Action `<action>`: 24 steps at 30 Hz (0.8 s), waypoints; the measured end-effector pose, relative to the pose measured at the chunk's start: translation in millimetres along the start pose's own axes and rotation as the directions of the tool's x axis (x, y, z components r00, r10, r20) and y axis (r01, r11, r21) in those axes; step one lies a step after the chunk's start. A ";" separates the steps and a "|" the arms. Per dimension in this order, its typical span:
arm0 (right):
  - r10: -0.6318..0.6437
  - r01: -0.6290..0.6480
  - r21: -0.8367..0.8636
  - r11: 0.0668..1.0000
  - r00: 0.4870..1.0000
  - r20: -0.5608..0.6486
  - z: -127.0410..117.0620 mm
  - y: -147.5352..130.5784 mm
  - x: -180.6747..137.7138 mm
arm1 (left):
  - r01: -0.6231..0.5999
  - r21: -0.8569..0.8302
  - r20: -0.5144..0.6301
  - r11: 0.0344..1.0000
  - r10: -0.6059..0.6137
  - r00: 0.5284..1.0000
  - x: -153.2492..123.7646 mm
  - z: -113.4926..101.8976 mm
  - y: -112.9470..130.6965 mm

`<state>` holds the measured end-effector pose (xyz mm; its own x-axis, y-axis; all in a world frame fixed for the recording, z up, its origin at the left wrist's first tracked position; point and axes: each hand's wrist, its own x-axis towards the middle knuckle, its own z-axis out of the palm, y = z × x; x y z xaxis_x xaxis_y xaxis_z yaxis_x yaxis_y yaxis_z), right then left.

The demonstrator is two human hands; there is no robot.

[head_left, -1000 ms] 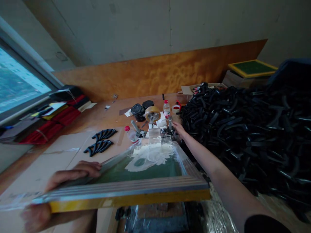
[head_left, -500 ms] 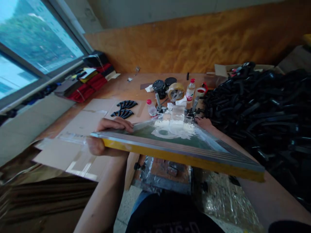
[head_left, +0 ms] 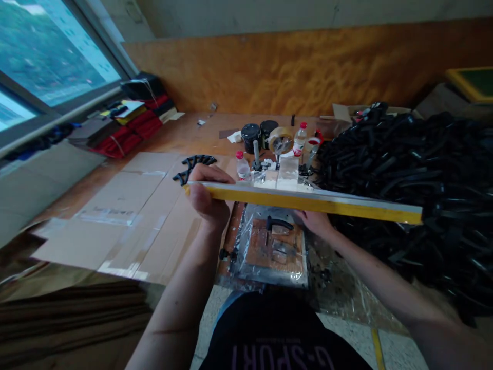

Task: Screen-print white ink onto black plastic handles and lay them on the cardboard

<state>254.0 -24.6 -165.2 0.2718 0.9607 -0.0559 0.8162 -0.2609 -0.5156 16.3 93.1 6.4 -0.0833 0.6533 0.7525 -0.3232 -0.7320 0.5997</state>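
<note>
Gripping the near left corner of the screen-printing frame (head_left: 308,201), the left hand (head_left: 206,198) has its grip clamped tight, thumb on top and fingers curled beneath the yellow edge. The frame stands tilted up off the desk (head_left: 185,136), its far end down by the clamps, and that seems to be the point: it leaves the plastic-wrapped printing base (head_left: 275,257) open underneath. In goes the right hand (head_left: 316,222), tucked under the frame, fingertips beside the black curved piece (head_left: 279,223) that sits on the base. Whether that grip is closed on the piece or merely touching it, I cannot tell, because the frame edge covers the fingers. To the right lies a big heap of black pieces (head_left: 404,164), close enough to serve as stock. A few more black pieces (head_left: 194,165) lie spread on the cardboard sheets (head_left: 127,205) to the left, well apart from the heap. Behind the frame stand a tape roll (head_left: 280,140) and two small bottles (head_left: 299,139). On the dark shirt (head_left: 277,354), upside down to the camera, letters read roughly "G-SPORT".
</note>
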 end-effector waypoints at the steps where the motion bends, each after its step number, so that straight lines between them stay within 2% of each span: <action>1: -0.032 0.033 -0.042 0.999 0.999 0.023 12.6 -10.5 -8.7 | 0.001 0.015 0.004 1.000 -0.001 1.000 -0.8 -0.9 0.4; 4: -0.112 0.136 -0.197 0.971 0.986 0.128 43.3 -34.8 -23.1 | 0.007 0.074 0.008 0.997 -0.008 1.000 -3.1 -5.6 1.0; 6: -0.099 0.137 -0.261 0.955 0.983 0.151 52.4 -42.2 -27.1 | 0.002 0.119 0.018 0.993 -0.005 1.000 -3.7 -9.4 1.2; 10: -0.162 0.188 -0.273 0.944 0.980 0.113 50.0 -40.6 -45.5 | -0.054 0.187 0.062 0.981 0.043 0.997 -2.3 -14.4 3.5; 13: -0.235 0.283 -0.296 0.912 0.954 0.187 49.3 -34.8 -69.8 | -0.062 0.236 0.089 0.970 0.042 0.995 -0.9 -16.0 6.1; 15: -0.215 0.276 -0.338 0.900 0.954 0.208 54.7 -31.9 -82.2 | -0.052 0.275 0.108 0.960 0.023 0.994 -0.7 -16.9 7.4; 20: -0.190 0.235 -0.431 0.871 0.971 0.145 74.6 -28.3 -85.8 | -0.057 0.310 0.118 0.949 0.021 0.993 0.1 -19.5 8.3; 24: -0.206 0.221 -0.429 0.876 0.975 0.083 74.7 -32.2 -81.6 | -0.089 0.271 0.146 0.959 0.050 0.988 1.7 -20.7 7.3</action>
<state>167.4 -87.6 -207.9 0.0549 0.9983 -0.0196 0.9936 -0.0566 -0.0974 -5.7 92.9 6.4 0.0387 0.5806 0.8133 -0.0471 -0.8119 0.5819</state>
